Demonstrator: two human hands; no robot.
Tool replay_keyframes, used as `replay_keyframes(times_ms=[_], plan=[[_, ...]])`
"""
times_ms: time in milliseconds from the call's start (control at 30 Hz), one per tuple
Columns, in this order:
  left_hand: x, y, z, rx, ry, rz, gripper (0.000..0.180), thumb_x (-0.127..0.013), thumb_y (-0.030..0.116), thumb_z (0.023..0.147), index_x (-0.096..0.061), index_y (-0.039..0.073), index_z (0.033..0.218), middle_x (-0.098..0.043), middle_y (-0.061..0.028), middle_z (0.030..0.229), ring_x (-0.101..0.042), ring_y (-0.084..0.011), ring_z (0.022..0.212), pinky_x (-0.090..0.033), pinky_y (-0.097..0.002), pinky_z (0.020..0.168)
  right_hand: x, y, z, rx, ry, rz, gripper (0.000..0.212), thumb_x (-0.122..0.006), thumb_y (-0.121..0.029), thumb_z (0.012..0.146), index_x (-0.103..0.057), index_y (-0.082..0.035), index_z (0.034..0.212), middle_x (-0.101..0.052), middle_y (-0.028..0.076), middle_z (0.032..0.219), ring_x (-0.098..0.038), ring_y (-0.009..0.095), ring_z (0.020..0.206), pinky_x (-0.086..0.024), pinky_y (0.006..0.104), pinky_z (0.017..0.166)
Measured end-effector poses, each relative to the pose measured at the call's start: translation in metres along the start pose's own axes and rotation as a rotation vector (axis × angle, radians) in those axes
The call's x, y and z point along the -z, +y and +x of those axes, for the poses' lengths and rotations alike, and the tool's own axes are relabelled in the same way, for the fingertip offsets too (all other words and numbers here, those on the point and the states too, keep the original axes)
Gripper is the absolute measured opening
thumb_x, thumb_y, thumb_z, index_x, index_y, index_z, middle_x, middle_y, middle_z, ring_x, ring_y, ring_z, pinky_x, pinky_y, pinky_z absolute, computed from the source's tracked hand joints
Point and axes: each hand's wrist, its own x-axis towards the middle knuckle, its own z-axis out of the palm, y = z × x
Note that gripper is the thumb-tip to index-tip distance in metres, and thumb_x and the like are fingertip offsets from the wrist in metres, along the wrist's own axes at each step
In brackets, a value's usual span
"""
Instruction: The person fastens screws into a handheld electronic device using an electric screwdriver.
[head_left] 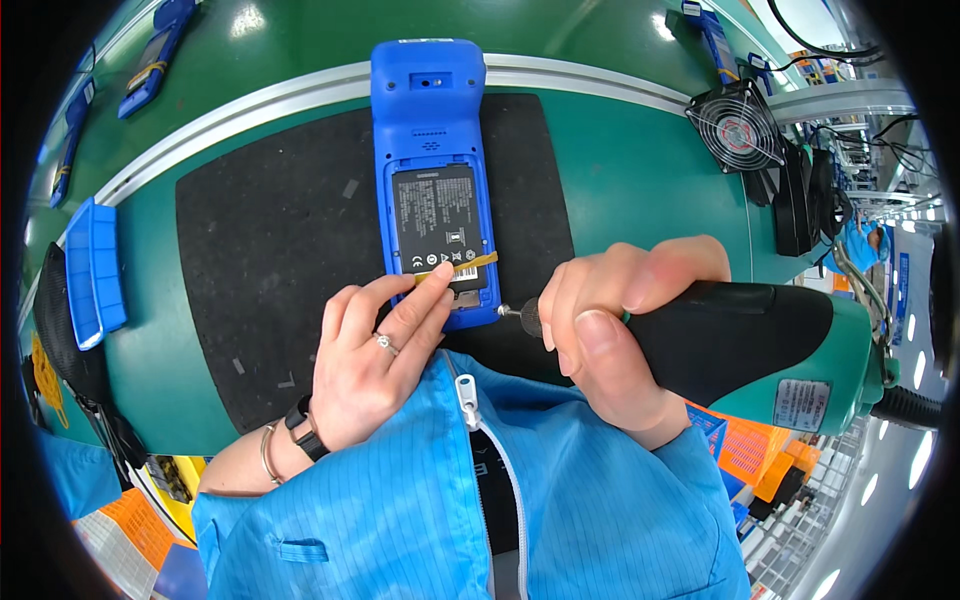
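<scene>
A blue handheld terminal (430, 120) lies face down on a black mat, its back bay uncovered and a black battery (436, 215) inside. Across the battery's lower part runs a yellow rubber band (472, 266). My left hand (375, 345) rests on the terminal's lower end, fingers stretched out over the band and battery; its thumb is hidden. In my right hand (610, 335) is a green and black electric screwdriver (750, 335), held sideways. The screwdriver's tip meets the terminal's lower right corner, where a small screw (504, 311) seems to sit.
The black mat (290, 250) covers much of the green bench. At the left stands a blue bin (95, 270). A small fan (737, 130) is at the right. Beyond a metal rail, more blue terminals (155, 60) lie on a green surface. Orange crates (750, 450) are below right.
</scene>
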Motion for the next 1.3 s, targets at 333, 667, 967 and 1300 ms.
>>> replay_keyframes(times_ms=[333, 667, 967, 1300], plan=[[-0.001, 0.0, -0.001, 0.051, 0.03, -0.061, 0.032, -0.073, 0.008, 0.065, -0.068, 0.0, 0.096, -0.061, -0.0104, 0.118, -0.056, -0.0244, 0.098, -0.044, -0.0348, 0.077, -0.012, -0.011, 0.002, -0.013, 0.284, 0.15, 0.026, -0.059, -0.008, 0.087, -0.038, -0.011, 0.102, -0.046, 0.002, 0.063, -0.047, 0.013, 0.046, -0.04, 0.0291, 0.05], [0.01, -0.004, 0.0, 0.149, 0.215, -0.298, 0.022, -0.078, 0.004, 0.06, -0.065, 0.008, 0.077, -0.062, -0.002, 0.082, -0.054, -0.0227, 0.08, -0.041, -0.0339, 0.07, -0.02, -0.012, 0.024, 0.037, 0.095, 0.323, 0.033, -0.054, -0.008, 0.091, -0.037, -0.014, 0.119, -0.044, 0.001, 0.064, -0.046, 0.012, 0.048, -0.037, 0.0272, 0.049], [0.156, -0.141, -0.098, 0.748, 0.508, 0.669, 0.018, -0.064, 0.007, 0.085, -0.067, 0.003, 0.103, -0.066, -0.0075, 0.099, -0.061, -0.0216, 0.092, -0.046, -0.0317, 0.083, -0.032, 0.014, 0.055, 0.081, 0.169, 0.07, 0.038, -0.05, -0.003, 0.086, -0.035, -0.007, 0.12, -0.041, 0.002, 0.063, -0.044, 0.012, 0.049, -0.037, 0.0298, 0.049], [0.077, -0.057, -0.027, 0.284, 0.228, 0.048, 0.031, -0.066, -0.003, 0.069, -0.067, 0.002, 0.1, -0.065, -0.0134, 0.108, -0.062, -0.0228, 0.093, -0.049, -0.0339, 0.079, -0.042, 0.038, 0.062, 0.04, 0.136, -0.013, 0.037, -0.052, 0.003, 0.083, -0.037, -0.003, 0.116, -0.045, 0.003, 0.064, -0.045, 0.012, 0.048, -0.04, 0.0278, 0.047]])
